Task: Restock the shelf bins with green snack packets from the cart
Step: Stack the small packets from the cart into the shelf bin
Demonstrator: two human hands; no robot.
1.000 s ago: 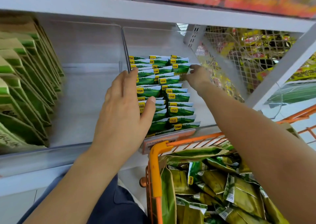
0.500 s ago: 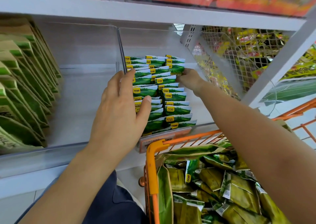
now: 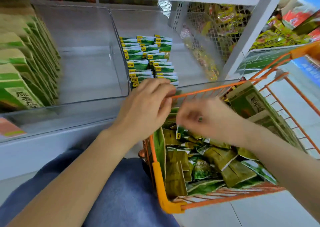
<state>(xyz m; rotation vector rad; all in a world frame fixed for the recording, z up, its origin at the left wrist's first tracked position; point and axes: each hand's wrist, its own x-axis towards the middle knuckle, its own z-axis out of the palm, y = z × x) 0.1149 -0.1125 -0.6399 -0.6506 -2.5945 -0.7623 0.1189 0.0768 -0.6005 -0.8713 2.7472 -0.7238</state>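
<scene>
Small green snack packets point(image 3: 149, 60) with yellow tags stand in two rows inside a clear shelf bin point(image 3: 206, 85). More green packets point(image 3: 207, 164) lie loose in the orange wire cart point(image 3: 158, 176) at the lower right. My left hand point(image 3: 147, 105) hovers over the bin's front edge and the cart's far rim, fingers relaxed, holding nothing. My right hand point(image 3: 206, 121) is blurred above the cart's packets, its fingers loosely bent and nothing visible in them. The front row of packets is partly hidden behind my left hand.
A clear bin point(image 3: 86, 56) with nothing in it stands left of the stocked one. Large green and tan packs point(image 3: 22, 65) fill the far left. Yellow snack bags point(image 3: 218, 29) sit behind wire mesh at the right. My blue trouser leg point(image 3: 121, 192) touches the cart.
Both hands have pulled back out of the bin, down toward the cart. The view has tilted down, so more of the cart shows.
</scene>
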